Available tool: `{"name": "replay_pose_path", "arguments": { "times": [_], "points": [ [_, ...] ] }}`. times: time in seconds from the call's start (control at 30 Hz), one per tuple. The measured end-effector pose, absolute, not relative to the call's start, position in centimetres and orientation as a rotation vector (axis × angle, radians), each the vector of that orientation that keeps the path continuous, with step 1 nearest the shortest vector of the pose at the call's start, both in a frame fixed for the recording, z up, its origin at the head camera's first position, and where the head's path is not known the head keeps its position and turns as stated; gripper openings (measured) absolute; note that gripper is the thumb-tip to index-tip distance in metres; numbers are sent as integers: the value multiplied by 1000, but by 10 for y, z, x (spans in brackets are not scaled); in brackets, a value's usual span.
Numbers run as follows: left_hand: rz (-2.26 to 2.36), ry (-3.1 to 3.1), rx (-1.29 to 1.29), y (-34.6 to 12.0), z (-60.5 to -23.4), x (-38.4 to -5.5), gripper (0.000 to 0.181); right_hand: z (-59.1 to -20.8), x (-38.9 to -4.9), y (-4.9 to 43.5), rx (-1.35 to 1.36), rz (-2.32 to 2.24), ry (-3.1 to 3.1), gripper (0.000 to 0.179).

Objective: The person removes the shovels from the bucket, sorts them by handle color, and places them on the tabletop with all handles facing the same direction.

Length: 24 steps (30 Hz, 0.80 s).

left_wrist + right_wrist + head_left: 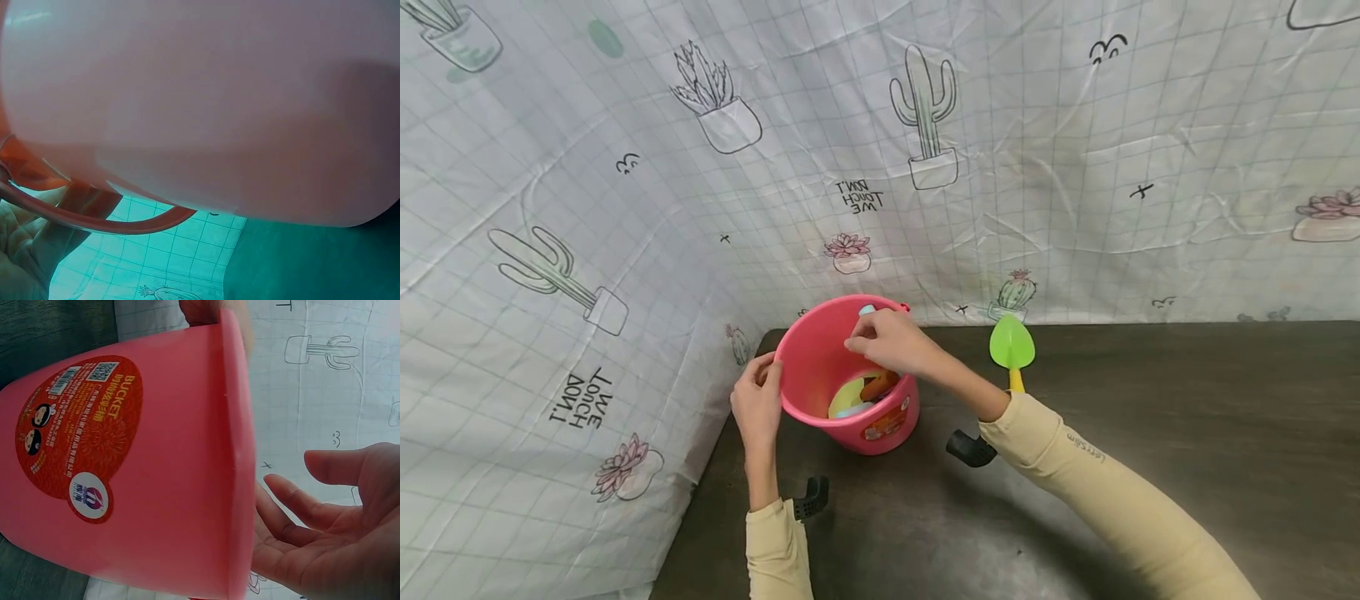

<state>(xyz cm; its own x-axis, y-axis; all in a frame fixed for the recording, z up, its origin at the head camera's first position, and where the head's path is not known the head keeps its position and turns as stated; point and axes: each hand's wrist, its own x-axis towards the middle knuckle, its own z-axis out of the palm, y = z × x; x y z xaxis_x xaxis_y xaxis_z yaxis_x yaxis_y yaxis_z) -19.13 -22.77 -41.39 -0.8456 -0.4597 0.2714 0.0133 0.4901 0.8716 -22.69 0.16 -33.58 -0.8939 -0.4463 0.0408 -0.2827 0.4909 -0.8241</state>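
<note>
My left hand (758,408) grips the left rim of a pink bucket (880,429). In the left wrist view, the bucket's pink handle (125,225) hangs across that hand. Over the bucket's mouth is my right hand (891,340), its fingers loosely bent. The right wrist view shows its thumb (334,467) apart from the fingers, with no object between them; some fingertips are hidden behind the rim. A light-blue piece (867,309) shows just beyond its knuckles. Inside the bucket lie a pale yellow thing (846,395), an orange-brown thing (880,385) and a light-blue thing (854,410).
A toy shovel with a green blade (1012,341) and yellow handle lies on the dark table (1150,417), right of the bucket. A white cactus-print cloth (1037,167) hangs behind and along the left. Black wrist mounts (972,448) stick out from both sleeves.
</note>
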Motion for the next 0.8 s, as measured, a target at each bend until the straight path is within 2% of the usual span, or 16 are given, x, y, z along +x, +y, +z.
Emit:
{"name": "replay_pose_path", "arguments": {
  "times": [0.8],
  "points": [
    [-1319, -2261, 406, -223, -414, -192, 30, -348, -232, 0, -645, -1332, 2507, 21]
  ]
}}
